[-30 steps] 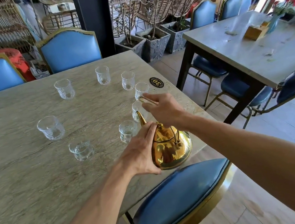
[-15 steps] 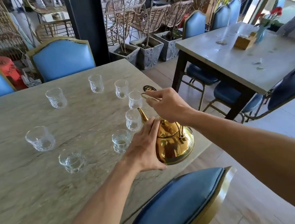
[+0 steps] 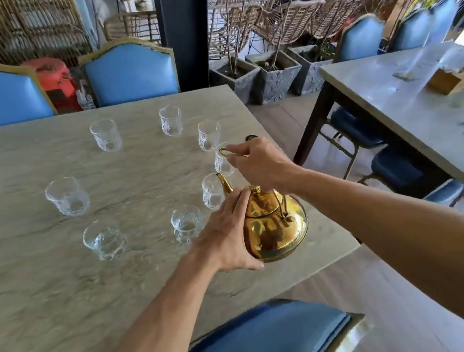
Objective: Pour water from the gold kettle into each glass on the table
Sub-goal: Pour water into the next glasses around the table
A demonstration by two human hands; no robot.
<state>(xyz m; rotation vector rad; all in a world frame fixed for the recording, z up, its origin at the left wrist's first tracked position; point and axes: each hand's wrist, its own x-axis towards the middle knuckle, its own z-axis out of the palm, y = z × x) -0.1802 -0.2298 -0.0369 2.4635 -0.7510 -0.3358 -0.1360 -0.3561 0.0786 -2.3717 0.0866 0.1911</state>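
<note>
The gold kettle (image 3: pixel 273 223) is near the table's right front corner, its spout pointing up toward a clear glass (image 3: pixel 212 192). My right hand (image 3: pixel 259 164) grips the kettle's thin gold handle from above. My left hand (image 3: pixel 227 236) presses flat against the kettle's left side and lid. Several clear glasses stand in a loose ring on the stone table (image 3: pixel 32 293): a near glass (image 3: pixel 187 224), another (image 3: pixel 104 243), one at the left (image 3: pixel 67 196), and far ones (image 3: pixel 106 135), (image 3: pixel 171 121), (image 3: pixel 209 135). One glass (image 3: pixel 221 164) is partly hidden behind my right hand.
A blue cushioned chair (image 3: pixel 266 341) sits under the table's near edge; two more blue chairs (image 3: pixel 130 73) stand at the far side. A second table (image 3: pixel 412 108) with a wooden box lies to the right across a floor gap. Stone planters (image 3: pixel 276 77) stand beyond.
My view has shifted, so the table and glasses sit lower and further right in frame. Both hands keep their hold on the kettle, which stays beside the same glass.
</note>
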